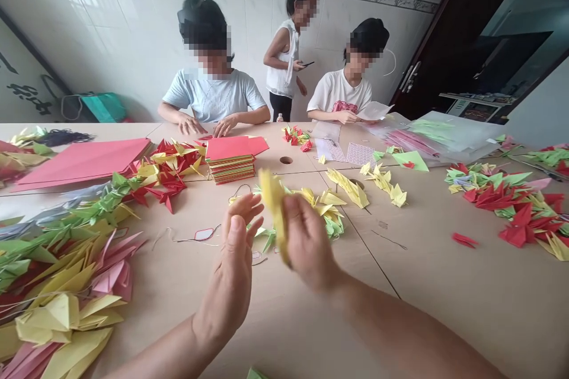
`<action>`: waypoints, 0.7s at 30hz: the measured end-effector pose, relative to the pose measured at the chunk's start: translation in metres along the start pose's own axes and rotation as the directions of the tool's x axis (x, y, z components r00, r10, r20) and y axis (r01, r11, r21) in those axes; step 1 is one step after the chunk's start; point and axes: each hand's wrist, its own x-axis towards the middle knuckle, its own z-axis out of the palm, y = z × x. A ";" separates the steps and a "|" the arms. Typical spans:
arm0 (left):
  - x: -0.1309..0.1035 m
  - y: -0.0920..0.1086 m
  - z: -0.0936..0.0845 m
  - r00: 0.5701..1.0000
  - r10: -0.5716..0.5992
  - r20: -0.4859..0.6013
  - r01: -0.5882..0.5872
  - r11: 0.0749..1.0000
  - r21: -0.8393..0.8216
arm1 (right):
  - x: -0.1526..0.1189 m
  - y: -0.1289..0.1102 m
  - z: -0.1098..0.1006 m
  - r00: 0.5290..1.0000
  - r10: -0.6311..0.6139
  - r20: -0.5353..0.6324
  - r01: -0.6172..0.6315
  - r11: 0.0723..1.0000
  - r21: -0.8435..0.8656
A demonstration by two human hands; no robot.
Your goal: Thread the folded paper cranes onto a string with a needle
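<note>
My right hand (pixel 309 240) grips a yellow folded paper piece (pixel 276 207), blurred by motion and held upright above the table. Just left of it, my left hand (pixel 235 254) is raised with the fingers apart and nothing in them. Behind my right hand lie yellow and green folded papers (pixel 331 216), partly hidden by it. A bundle of yellow folded papers (pixel 349 186) rests farther right. Near my left fingers, a small white tag with a red border (pixel 204 234) lies with a dark string on the tabletop.
Strings of coloured paper cranes (pixel 66 272) cover the left side, with red sheets (pixel 89 160) behind. A stack of square papers (pixel 231 167) stands mid-table. Red and green folded papers (pixel 520 207) lie right. Two people sit opposite; another person (pixel 284 59) stands behind holding a phone.
</note>
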 end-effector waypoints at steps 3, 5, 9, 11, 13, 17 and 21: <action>-0.003 -0.003 0.000 1.000 -0.003 0.025 0.002 0.999 0.049 | 0.032 -0.010 -0.042 0.976 0.011 -0.216 -0.025 0.998 -0.063; -0.008 -0.009 -0.002 0.996 -0.014 0.089 0.003 0.992 0.122 | 0.054 -0.012 -0.082 0.921 0.009 -0.390 -0.058 0.992 -0.114; -0.022 -0.028 -0.005 0.965 -0.014 0.261 -0.070 0.949 0.308 | 0.084 0.005 -0.165 0.790 0.018 -0.613 -0.215 0.944 -0.250; -0.028 -0.038 -0.007 0.921 0.060 0.385 -0.211 0.907 0.365 | 0.091 0.022 -0.198 0.725 0.044 -0.687 -0.342 0.889 -0.304; -0.032 -0.043 -0.008 0.863 0.117 0.491 -0.337 0.859 0.387 | 0.096 0.042 -0.221 0.716 0.094 -0.691 -0.451 0.819 -0.356; -0.031 -0.044 -0.009 0.812 0.133 0.568 -0.433 0.791 0.433 | 0.105 0.077 -0.238 0.755 0.172 -0.633 -0.552 0.688 -0.472; -0.026 -0.043 -0.010 0.821 0.110 0.561 -0.430 0.766 0.479 | 0.122 0.099 -0.237 0.801 0.192 -0.567 -0.558 0.583 -0.591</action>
